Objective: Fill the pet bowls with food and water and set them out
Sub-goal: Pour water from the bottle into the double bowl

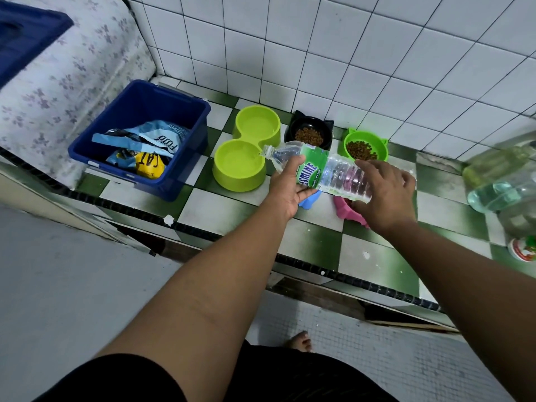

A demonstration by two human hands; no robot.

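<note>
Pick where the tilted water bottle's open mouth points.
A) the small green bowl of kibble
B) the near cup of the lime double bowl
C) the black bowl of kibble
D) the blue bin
B: the water bottle, held by the left hand and right hand, has its mouth at the rim of the lime double bowl, at its near cup.

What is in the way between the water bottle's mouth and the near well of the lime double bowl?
Nothing visible. The water bottle, held tilted by the left hand and right hand, has its open mouth at the near rim of the lime double bowl.
</note>
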